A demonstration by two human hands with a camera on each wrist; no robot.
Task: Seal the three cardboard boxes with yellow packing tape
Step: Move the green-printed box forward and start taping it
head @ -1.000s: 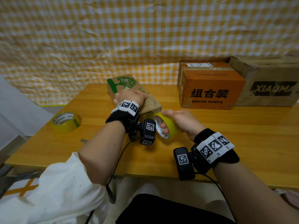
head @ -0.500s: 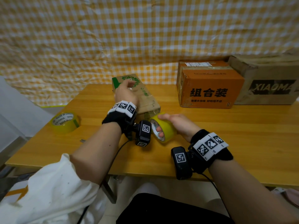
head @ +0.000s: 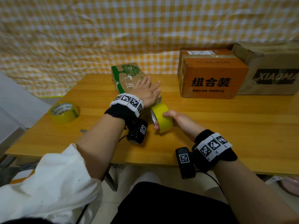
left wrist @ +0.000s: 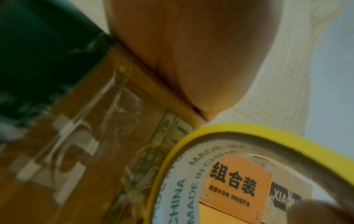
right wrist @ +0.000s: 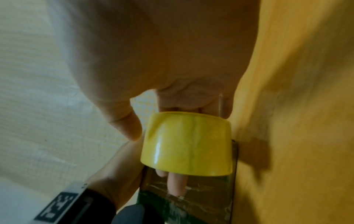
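Observation:
A small brown box with a green tree print (head: 127, 75) lies on the wooden table (head: 226, 123), at the middle back. My left hand (head: 145, 91) lies flat on its top with straight fingers; the palm (left wrist: 191, 53) presses the box edge. My right hand (head: 176, 120) grips a yellow tape roll (head: 161, 118) at the box's near end, fingers through its core. The roll (right wrist: 187, 144) touches the box's side (right wrist: 191, 191). An orange box (head: 210, 78) and a larger brown box (head: 271, 71) stand at the back right.
A second yellow tape roll (head: 64, 112) lies flat near the table's left edge. A small metal object (head: 83, 130) lies just in front of it. A yellow checked cloth (head: 113, 29) hangs behind the table.
My left hand slid along the box top and now lies flat with fingers spread. The right hand has kept the tape roll at the box's near end.

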